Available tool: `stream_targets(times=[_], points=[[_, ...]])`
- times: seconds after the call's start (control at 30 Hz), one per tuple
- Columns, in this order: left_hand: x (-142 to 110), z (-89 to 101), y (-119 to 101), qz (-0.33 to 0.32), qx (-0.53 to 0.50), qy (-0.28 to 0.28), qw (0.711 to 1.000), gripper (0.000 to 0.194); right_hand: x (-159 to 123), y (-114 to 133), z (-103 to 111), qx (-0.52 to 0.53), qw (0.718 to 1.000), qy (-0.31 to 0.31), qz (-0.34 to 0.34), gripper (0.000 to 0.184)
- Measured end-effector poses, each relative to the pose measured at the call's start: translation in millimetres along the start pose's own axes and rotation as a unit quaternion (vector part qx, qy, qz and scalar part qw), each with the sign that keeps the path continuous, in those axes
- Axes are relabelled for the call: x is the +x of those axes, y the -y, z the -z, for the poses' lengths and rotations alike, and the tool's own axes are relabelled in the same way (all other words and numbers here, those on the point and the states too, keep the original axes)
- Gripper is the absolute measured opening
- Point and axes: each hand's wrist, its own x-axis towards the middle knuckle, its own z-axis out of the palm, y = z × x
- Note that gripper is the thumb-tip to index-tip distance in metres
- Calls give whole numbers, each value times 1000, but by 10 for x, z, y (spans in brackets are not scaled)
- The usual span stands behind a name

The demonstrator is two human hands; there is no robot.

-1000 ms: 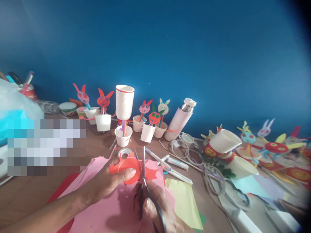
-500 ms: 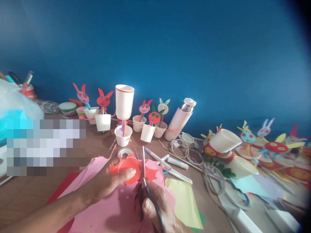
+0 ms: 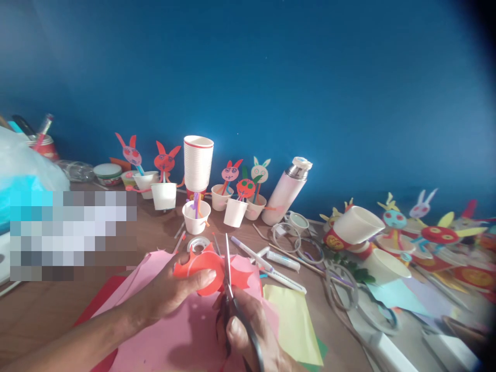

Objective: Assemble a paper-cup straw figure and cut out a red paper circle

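Observation:
Between thumb and fingers, my left hand (image 3: 186, 281) pinches a piece of orange-red paper (image 3: 207, 266) with a rounded outline and a jagged upper edge. My right hand (image 3: 251, 320) is wrapped round the black handles of a pair of scissors (image 3: 228, 268), whose blades point up and lie against the right edge of the paper. Another jagged orange-red part (image 3: 242, 274) shows to the right of the blades; whether it is joined to the held piece I cannot tell. Below both hands lie sheets of pink paper (image 3: 170, 336).
Behind my hands stand paper cups with rabbit-faced figures (image 3: 163, 196), a stack of cups (image 3: 198, 163) and a leaning thermos (image 3: 287, 191). Markers (image 3: 251, 253), a tape roll (image 3: 199, 244) and yellow paper (image 3: 296, 323) lie nearby. More cups (image 3: 358, 226) and tape rings crowd the right.
The scissor blades have closed slightly and their tips have shifted a little to the left. The left hand and the held paper stay almost still.

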Motion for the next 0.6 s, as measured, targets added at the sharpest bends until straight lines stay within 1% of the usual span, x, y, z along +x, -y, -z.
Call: stream_targets(times=[0.1,0.17,0.27,0.43,0.6], points=[[-13,14,-32,-5,-32,41,999,22,-2,2,0,1,1000,-5,-2,42],[-19,25,-46,10,-26,34,999,22,0,-7,-5,16,1000,-5,-7,42],[-14,37,-40,9,-16,27,999,23,8,-13,-15,32,999,-6,-14,43],[6,52,-24,28,-25,38,999,26,20,20,-18,27,999,-17,-15,44],[4,62,-63,14,-30,49,998,27,21,69,-9,24,999,-8,-28,45]])
